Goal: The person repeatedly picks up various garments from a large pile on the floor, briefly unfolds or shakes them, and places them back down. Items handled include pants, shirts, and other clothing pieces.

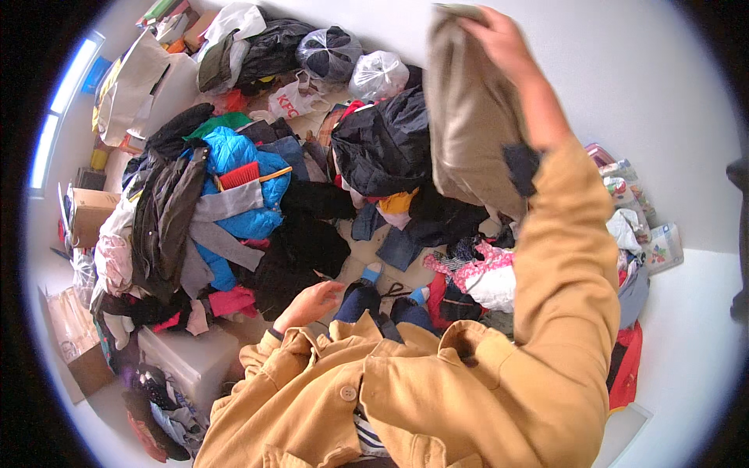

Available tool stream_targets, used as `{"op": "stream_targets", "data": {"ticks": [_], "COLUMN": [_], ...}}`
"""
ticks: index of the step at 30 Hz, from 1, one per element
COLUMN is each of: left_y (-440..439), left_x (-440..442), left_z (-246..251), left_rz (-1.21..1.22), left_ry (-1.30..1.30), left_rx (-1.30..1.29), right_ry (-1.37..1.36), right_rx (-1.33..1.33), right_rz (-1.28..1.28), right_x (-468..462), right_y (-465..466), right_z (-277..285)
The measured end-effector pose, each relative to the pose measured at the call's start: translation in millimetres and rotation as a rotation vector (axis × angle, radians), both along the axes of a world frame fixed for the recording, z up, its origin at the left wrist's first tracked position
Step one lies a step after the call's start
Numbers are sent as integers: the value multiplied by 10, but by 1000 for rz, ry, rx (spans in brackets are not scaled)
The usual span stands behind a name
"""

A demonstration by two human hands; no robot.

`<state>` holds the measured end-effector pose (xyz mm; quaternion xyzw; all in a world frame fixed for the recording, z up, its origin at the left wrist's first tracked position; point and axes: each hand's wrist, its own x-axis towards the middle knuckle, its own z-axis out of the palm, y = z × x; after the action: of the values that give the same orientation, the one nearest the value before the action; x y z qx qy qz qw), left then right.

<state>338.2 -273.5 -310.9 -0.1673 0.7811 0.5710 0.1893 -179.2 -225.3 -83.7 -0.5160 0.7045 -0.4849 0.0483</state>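
My right hand (497,44) is raised high at the upper right, gripping the top of a grey-brown cloth garment (465,117). The garment hangs down in front of the white wall, over part of the clothes heap. Low in front of my body, my left hand (313,304) holds nothing, its fingers loosely apart. Close to that hand lie black clothes (310,240). Beyond them rests a bright blue puffer jacket (231,152), with a red-bristled brush (240,175) and grey strips of cloth on it. A dark navy garment (383,140) lies on the heap left of the hanging one.
Clothes cover much of the floor around my feet. Tied plastic bags (380,75) stand along the back wall. A translucent plastic box (187,357) is at lower left, near cardboard boxes (93,216). Packaged items (664,248) lie by the right wall.
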Motion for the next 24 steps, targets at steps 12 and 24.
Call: {"op": "stream_targets", "data": {"ticks": [12,24], "left_y": [-258,-55], "left_x": [15,-1254], "left_z": [-202,-330], "left_rz": [17,-273], "left_ry": [-80,-5], "left_rx": [-17,34], "right_ry": [-516,-1211], "right_rx": [415,575], "right_rz": [-322,-825], "right_x": [1,3655], "right_y": [2064,4903], "right_z": [-1980,-3668]}}
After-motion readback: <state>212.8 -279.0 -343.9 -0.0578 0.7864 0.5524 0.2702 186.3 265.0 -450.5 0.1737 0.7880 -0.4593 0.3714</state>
